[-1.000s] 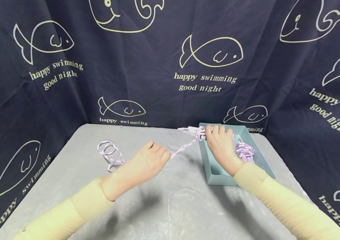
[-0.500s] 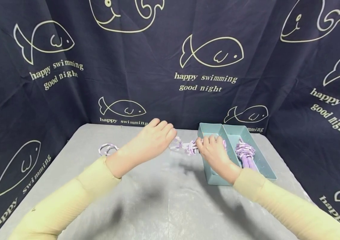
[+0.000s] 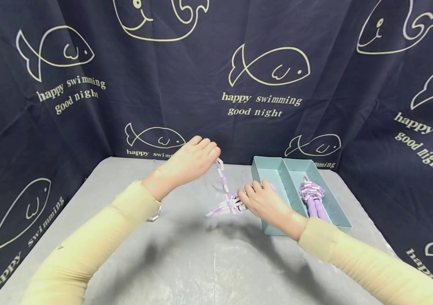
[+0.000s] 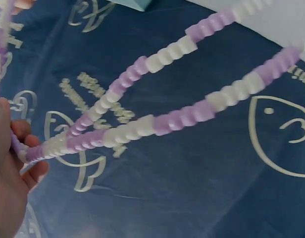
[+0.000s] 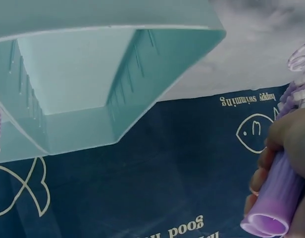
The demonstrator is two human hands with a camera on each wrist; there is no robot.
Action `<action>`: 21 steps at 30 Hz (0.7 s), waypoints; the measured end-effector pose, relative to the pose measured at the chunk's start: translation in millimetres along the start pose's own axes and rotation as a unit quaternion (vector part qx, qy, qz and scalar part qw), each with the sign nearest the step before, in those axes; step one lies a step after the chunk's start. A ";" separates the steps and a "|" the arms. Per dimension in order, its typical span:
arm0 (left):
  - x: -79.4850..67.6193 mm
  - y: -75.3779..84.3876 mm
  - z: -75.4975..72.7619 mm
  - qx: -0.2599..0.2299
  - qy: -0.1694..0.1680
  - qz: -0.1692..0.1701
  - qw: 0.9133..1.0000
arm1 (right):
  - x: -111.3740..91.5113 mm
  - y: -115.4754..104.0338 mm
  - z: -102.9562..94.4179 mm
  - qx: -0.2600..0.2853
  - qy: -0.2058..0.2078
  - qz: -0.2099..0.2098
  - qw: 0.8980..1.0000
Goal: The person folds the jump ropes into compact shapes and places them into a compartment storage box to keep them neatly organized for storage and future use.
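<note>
A purple and white beaded skipping rope [image 3: 222,180] runs between my two hands above the grey table [image 3: 208,254]. My left hand [image 3: 195,159] is raised and pinches the beaded cord [image 4: 142,124], which hangs down from its fingers. My right hand [image 3: 258,199] sits low by the table, just left of the teal tray [image 3: 269,169], and grips the rope's purple handle [image 5: 274,198] with a bunch of beads. A loose stretch of cord [image 3: 154,217] shows under my left forearm. A second bundled purple rope [image 3: 311,197] lies in the tray's right compartment.
The teal tray has two long compartments; the left one [image 5: 73,74] holds nothing visible. A dark blue curtain with fish drawings [image 3: 269,67] closes in the table on the back and both sides.
My right hand has moved from over the tray to the left and down with the handle. My left hand has risen and moved right, lifting the cord off the table.
</note>
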State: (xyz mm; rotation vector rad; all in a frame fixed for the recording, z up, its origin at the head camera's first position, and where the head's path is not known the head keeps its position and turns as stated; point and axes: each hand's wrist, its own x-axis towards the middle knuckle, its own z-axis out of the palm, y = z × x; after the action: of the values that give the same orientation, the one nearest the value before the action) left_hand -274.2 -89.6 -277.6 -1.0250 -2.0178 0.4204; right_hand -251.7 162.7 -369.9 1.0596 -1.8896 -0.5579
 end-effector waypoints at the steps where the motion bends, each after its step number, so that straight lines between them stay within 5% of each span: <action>1: -0.2 -2.5 3.5 -0.002 -0.008 0.001 1.000 | 0.6 0.1 -0.8 0.004 0.003 -0.008 1.000; 13: 2.5 -9.0 36.9 -0.068 -0.041 0.025 0.997 | 4.1 4.2 -11.6 0.069 0.021 -0.091 0.993; 21: -3.5 -10.1 53.3 -0.107 -0.061 0.028 0.992 | 6.7 10.0 -22.0 0.110 0.042 -0.110 0.987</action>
State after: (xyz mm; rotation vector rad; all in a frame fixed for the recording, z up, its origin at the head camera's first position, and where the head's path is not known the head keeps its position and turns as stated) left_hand -320.2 -95.1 -305.9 -1.2134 -2.1827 0.3059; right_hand -239.0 163.1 -348.3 1.4258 -1.8003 -0.4266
